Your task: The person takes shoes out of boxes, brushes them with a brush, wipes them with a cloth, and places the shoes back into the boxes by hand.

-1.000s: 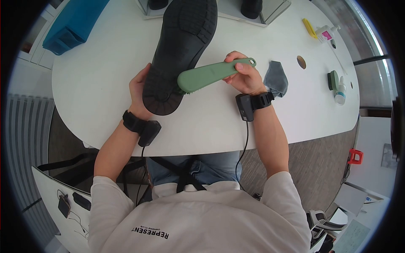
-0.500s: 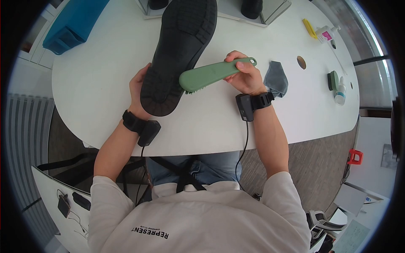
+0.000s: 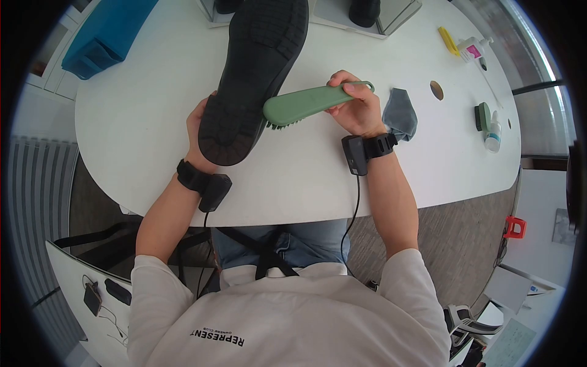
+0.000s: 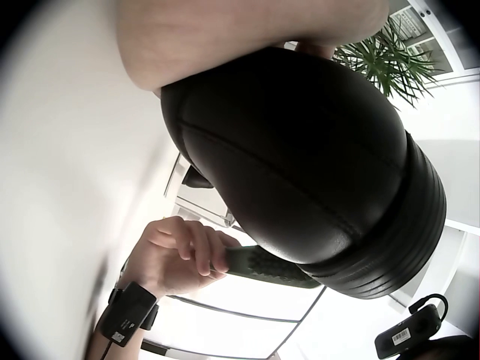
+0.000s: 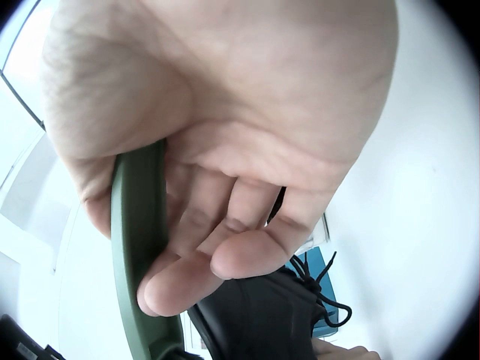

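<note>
A black lace-up leather shoe (image 3: 254, 79) is held sole up over the white table, its heel toward the person. The left hand (image 3: 197, 131) grips it from the left side, with most of the fingers hidden behind the shoe. In the left wrist view the smooth heel and ridged sole edge of the shoe (image 4: 300, 165) fill the middle. The right hand (image 3: 359, 110) pinches the handle of a green brush (image 3: 306, 104) between thumb and fingers. Its bristles point down, right at the shoe's right edge near the heel. In the right wrist view the laces hang loose.
A grey cloth (image 3: 401, 115) lies right of the right hand. Farther right are a second green brush (image 3: 484, 116), a small bottle (image 3: 493, 136), a white bottle (image 3: 471, 50) and a yellow tool (image 3: 448, 40). A blue case (image 3: 110, 40) stands back left; a clear-sided box (image 3: 400, 17) stands behind.
The shoe has shifted slightly left with the left hand. The brush head has slid a little right and up along the shoe's edge, and more of its bristles show.
</note>
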Tool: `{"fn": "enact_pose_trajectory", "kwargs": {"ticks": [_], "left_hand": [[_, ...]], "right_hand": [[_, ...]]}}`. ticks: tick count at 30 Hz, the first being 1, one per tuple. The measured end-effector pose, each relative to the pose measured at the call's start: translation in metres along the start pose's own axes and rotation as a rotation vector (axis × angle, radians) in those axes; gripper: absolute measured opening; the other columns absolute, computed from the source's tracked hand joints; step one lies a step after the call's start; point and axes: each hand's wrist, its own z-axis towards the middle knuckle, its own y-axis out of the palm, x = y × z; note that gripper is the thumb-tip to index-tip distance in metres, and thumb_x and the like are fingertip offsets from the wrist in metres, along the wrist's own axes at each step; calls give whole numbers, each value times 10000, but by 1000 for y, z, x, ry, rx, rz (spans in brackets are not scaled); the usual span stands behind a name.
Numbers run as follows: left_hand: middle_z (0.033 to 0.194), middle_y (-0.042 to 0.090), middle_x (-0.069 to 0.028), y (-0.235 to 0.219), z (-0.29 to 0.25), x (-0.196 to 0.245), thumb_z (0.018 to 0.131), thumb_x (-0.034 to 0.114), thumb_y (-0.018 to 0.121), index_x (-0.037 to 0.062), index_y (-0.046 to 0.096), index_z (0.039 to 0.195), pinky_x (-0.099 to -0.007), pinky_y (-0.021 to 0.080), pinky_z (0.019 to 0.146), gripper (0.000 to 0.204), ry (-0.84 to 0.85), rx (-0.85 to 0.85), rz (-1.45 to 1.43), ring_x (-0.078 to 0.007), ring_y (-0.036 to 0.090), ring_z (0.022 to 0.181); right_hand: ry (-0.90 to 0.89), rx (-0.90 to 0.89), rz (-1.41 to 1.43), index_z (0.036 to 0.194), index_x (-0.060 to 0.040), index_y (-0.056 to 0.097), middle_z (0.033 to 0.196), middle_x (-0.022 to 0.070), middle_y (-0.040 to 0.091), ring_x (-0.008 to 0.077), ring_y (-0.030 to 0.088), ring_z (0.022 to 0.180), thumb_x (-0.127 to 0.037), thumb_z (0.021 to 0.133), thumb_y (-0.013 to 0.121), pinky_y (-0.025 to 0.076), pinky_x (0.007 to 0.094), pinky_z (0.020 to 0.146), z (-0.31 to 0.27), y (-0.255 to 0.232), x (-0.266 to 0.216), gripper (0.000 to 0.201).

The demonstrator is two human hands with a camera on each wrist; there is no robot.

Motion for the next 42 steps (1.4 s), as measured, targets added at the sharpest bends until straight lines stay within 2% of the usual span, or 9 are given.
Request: {"fn": "enact_pose_trajectory", "kwargs": {"ticks": [8, 11, 16, 19, 23, 25, 32, 34, 42], "left_hand": [[1237, 563, -95, -20, -9, -12, 977, 199, 414, 22, 507, 1247, -307, 415, 1010, 336, 81, 52, 138, -205, 530, 1153], [1353, 476, -89, -10, -9, 4, 973, 220, 421, 37, 444, 1323, -311, 349, 1063, 396, -274, -411, -354, -199, 439, 1252], [1256, 570, -80, 40, -14, 4, 974, 290, 438, 55, 513, 1242, -322, 449, 983, 364, -149, 372, 16, -217, 562, 1130], [1193, 608, -83, 12, -10, 5, 972, 316, 448, 62, 545, 1196, -346, 485, 944, 352, -270, 23, -347, -228, 600, 1071], [1187, 606, -94, 17, -7, 2, 969, 339, 452, 70, 549, 1195, -371, 489, 936, 365, -316, 319, -187, -241, 595, 1071], [1190, 600, -99, 12, -10, 0, 970, 342, 454, 67, 537, 1205, -376, 490, 933, 371, -488, -324, -425, -252, 594, 1066], [1197, 598, -91, 12, -12, -13, 968, 310, 465, 54, 538, 1199, -364, 477, 958, 352, -72, 8, 373, -246, 591, 1076], [1163, 592, -55, 20, -15, -2, 948, 320, 491, 104, 537, 1183, -355, 462, 915, 323, -422, 147, -373, -214, 564, 1045], [1198, 597, -64, 9, -15, -2, 946, 309, 504, 87, 554, 1184, -352, 467, 965, 329, -474, -24, -453, -218, 575, 1099]], "right_hand": [[35, 91, -76, 947, 24, 620, 790, 121, 645, 182, 571, 652, -161, 834, 527, 451, 277, 662, 2, -3, -2, 236], [42, 88, -81, 950, 26, 619, 788, 120, 645, 182, 572, 647, -166, 833, 530, 452, 275, 664, 3, -3, -2, 242], [29, 34, -49, 985, 17, 613, 815, 122, 649, 187, 585, 658, -170, 844, 581, 459, 286, 673, 1, -4, 2, 236], [2, -57, -11, 1035, 4, 601, 854, 129, 652, 212, 625, 710, -160, 856, 642, 480, 305, 666, -4, 1, 6, 246], [-2, -261, -65, 1098, -10, 590, 936, 154, 651, 290, 676, 822, -142, 864, 676, 533, 343, 673, -2, 11, 20, 282], [-5, -311, -98, 1111, -18, 591, 961, 162, 650, 295, 677, 824, -132, 878, 656, 536, 357, 699, -1, 17, 26, 267], [-13, -133, -5, 1100, -84, 568, 967, 122, 641, 271, 658, 828, -162, 912, 613, 512, 346, 756, 1, 14, 12, 208], [-72, -93, 17, 1127, -50, 560, 951, 151, 657, 252, 660, 813, -179, 932, 588, 512, 338, 748, 2, 9, 11, 235], [-171, 205, 0, 1133, -64, 557, 952, 97, 654, 206, 639, 811, -188, 939, 578, 485, 302, 719, 9, 0, 1, 231]]}}
